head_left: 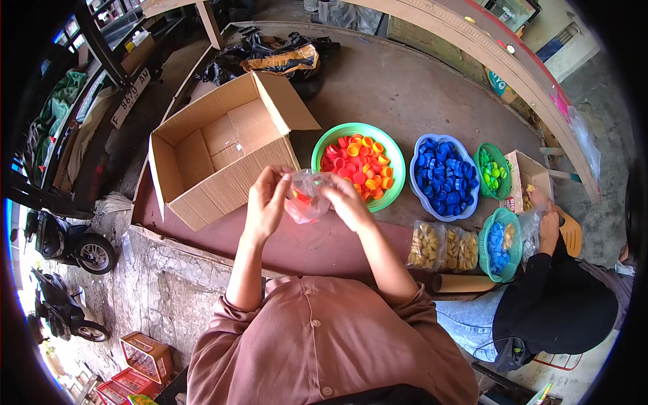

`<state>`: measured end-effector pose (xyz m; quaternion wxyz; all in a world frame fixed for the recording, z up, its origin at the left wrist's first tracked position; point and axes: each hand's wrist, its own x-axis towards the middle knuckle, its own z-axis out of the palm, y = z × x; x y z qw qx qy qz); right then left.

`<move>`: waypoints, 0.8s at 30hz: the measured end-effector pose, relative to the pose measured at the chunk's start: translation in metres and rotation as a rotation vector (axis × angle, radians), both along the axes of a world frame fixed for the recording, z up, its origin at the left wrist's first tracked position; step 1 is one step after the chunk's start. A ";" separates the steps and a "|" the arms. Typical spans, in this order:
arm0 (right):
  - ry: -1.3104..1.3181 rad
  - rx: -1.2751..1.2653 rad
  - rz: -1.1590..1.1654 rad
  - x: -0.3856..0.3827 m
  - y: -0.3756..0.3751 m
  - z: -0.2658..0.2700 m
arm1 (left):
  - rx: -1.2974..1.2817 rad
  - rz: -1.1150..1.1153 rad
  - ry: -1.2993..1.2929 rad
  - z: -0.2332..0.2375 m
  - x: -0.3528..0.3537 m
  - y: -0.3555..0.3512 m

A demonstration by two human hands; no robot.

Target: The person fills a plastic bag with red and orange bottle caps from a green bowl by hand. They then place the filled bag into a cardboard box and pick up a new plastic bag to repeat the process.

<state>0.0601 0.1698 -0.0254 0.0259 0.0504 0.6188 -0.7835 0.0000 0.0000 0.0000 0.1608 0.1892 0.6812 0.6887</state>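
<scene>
left fingers (278,177) + right fingers (330,185): pinching one clear bag (309,212) | red pieces (302,196) inside, seemingly | four baskets (402,165)

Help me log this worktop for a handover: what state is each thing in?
Left hand: pinching the small bag.
Right hand: pinching its other side.
Small bag: raised, red pieces inside.
Cardboard box: open.
Round green basin: holding red and orange caps.
Blue basin: holding blue caps.
Small green basket: holding green caps.
Teal basket: holding blue and tan pieces.
Clear bags: packed with tan pieces.
Black plastic: crumpled.
</scene>
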 end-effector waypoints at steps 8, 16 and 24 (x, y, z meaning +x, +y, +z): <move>-0.126 -0.561 0.220 -0.012 0.026 0.054 | 0.216 -0.473 -0.039 -0.062 -0.006 0.000; -0.064 -0.255 -0.146 -0.010 0.078 0.046 | 0.086 -0.634 -0.351 -0.041 0.019 0.012; -0.025 -0.218 -0.331 -0.014 0.107 0.056 | 0.189 -0.700 -0.259 -0.048 0.019 0.035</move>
